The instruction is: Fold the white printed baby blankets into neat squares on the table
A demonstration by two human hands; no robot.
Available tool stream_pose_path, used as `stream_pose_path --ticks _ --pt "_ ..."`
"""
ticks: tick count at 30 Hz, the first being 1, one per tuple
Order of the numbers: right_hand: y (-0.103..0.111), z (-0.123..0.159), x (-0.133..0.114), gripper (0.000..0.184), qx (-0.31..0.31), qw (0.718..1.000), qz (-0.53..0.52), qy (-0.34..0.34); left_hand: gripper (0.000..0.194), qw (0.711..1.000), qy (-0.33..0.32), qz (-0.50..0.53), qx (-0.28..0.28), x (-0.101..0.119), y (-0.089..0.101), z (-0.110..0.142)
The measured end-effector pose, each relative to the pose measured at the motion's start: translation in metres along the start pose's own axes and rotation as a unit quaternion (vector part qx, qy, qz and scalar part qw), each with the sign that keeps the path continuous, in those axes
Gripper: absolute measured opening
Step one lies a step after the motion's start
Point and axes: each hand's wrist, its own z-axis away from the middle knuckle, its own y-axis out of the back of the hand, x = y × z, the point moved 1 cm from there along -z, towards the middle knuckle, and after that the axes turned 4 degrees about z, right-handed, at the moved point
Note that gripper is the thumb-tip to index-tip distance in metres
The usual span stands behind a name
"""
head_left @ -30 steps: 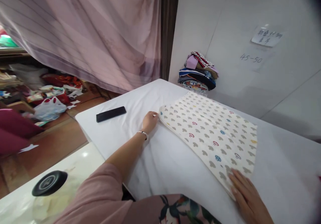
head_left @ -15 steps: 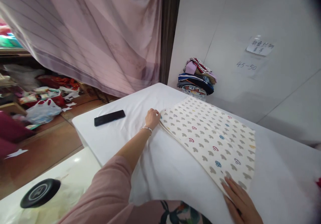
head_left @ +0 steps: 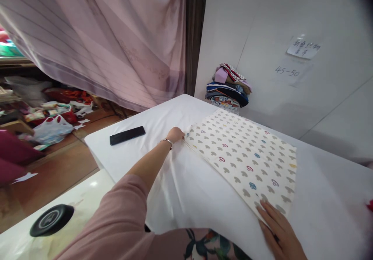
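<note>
Thin, soft and likely to crease, the printed cloth (head_left: 241, 151) lay on the table (head_left: 204, 198) between widely separated hands, left (head_left: 175, 134) pinching its far-left corner, right (head_left: 279, 227) flat on the near edge, corners offering the surest hold.

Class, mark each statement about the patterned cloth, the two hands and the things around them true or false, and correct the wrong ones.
1. The left hand is at a corner of the cream cloth with grey printed shapes. True.
2. The right hand is raised well above the cloth. False: it rests on the cloth's near end.
3. The flat black phone lies on the white-covered table. True.
4. The thin silvery bracelet is on the right wrist. False: it is on the left.
5. The whitish plastic bag with red handles is on the table. False: it is on the reddish-brown floor.
</note>
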Motion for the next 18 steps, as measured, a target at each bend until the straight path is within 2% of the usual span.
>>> stream_pose_path --ticks 3,7,11,18 --pt "0.001 0.001 0.000 0.053 -0.008 1.000 -0.001 -0.004 0.003 0.997 -0.001 -0.078 0.014 0.001 0.001 -0.003" --pt "0.002 0.000 -0.001 0.054 -0.011 0.999 -0.014 -0.030 0.017 0.990 -0.010 -0.138 0.007 0.003 0.002 -0.006" --pt "0.002 -0.001 -0.002 0.054 -0.003 0.999 -0.018 -0.033 0.022 0.986 -0.015 -0.166 0.003 0.003 0.001 -0.008" --pt "-0.001 0.002 -0.001 0.051 -0.008 1.000 -0.006 -0.013 0.020 0.986 -0.010 -0.168 -0.006 -0.002 -0.004 -0.021"
